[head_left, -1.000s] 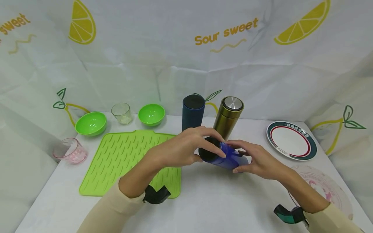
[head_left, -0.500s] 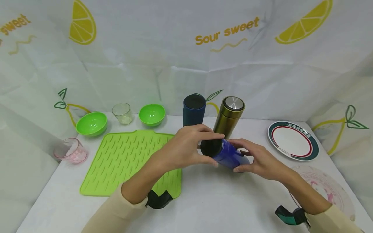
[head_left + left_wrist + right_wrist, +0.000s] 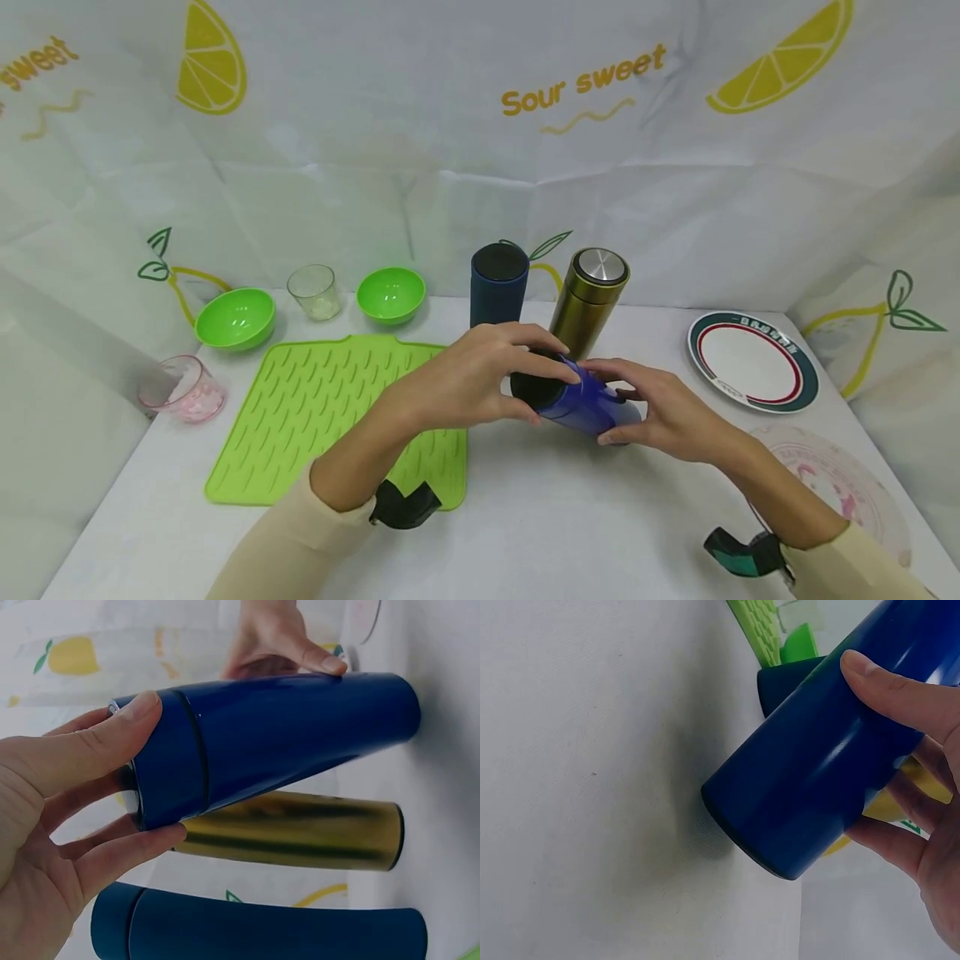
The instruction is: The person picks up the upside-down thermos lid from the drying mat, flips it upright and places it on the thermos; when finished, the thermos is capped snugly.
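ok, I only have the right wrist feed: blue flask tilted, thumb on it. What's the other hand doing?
Observer: The left hand grips the cap end of the blue flask, thumb and fingers curled round the cap.
Operator: Is the flask off the table?
Observer: Only partly. In the left wrist view its base rests against the white table and the cap end is raised.
Operator: Anything close behind it?
Observer: Two flasks stand upright just beyond: a gold flask with a silver top and a dark blue flask.
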Demonstrator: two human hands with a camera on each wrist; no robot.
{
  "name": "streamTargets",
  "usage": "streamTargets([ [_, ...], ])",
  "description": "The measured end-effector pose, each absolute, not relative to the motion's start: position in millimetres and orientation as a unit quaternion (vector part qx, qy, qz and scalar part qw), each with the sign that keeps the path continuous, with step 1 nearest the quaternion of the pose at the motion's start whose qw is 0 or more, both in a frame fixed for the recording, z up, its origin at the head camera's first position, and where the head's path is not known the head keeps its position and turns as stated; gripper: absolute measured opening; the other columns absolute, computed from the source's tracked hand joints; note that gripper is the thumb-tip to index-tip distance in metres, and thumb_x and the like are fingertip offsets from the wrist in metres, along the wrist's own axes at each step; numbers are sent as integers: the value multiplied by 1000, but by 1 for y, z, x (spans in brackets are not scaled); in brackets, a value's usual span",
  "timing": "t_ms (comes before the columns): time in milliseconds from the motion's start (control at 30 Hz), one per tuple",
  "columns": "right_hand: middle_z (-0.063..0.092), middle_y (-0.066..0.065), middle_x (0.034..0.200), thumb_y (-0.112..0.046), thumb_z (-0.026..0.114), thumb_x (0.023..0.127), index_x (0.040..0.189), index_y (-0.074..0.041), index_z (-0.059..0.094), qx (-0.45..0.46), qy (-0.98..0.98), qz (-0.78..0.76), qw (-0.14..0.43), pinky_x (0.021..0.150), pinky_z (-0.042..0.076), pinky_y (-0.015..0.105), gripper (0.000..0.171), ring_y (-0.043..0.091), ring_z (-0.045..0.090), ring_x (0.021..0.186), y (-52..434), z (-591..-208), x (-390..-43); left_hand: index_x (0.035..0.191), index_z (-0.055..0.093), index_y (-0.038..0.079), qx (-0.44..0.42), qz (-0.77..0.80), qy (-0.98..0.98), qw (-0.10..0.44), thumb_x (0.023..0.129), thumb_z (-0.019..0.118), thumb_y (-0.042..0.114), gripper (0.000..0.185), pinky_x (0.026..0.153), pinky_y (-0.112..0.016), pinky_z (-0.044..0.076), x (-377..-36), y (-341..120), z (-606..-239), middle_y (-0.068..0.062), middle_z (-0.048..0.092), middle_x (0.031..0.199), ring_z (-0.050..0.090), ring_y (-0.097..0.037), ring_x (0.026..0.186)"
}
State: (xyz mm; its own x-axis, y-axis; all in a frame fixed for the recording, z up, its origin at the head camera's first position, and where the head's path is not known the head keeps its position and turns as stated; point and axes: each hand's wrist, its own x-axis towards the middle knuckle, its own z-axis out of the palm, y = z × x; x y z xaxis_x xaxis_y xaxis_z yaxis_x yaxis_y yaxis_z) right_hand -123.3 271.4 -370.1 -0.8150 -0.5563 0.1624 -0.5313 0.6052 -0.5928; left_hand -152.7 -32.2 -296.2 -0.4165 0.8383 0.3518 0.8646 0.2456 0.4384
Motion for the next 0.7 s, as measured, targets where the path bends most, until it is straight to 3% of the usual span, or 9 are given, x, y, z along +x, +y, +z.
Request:
streamTargets([
  [367, 61, 8, 143, -27, 90, 77, 148, -19, 49, -298, 899, -322, 17, 87, 64, 42, 82, 30, 62, 126, 273, -372, -121, 125, 75, 22, -545, -295, -785, 20, 77, 89, 21, 50, 107, -30, 52, -153, -32, -297, -3, 65, 138, 60, -17, 129],
  [567, 61, 6, 141, -24, 91, 76, 148, -18, 49, -293, 899, -327, -4, 89, 64, 38, 83, -3, 54, 129, 275, -376, -119, 136, 67, 20, -533, -318, -784, 23, 82, 86, 22, 58, 111, -33, 51, -151, -30, -303, -5, 60, 146, 56, -21, 138],
  [700, 60, 11, 141, -18, 92, 75, 147, -13, 49, -279, 893, -353, -11, 91, 61, 24, 84, -17, 46, 127, 279, -380, -117, 148, 56, 19, -501, -351, -791, 12, 80, 88, 28, 75, 114, -32, 49, -150, -32, -308, -6, 54, 151, 51, -20, 142],
])
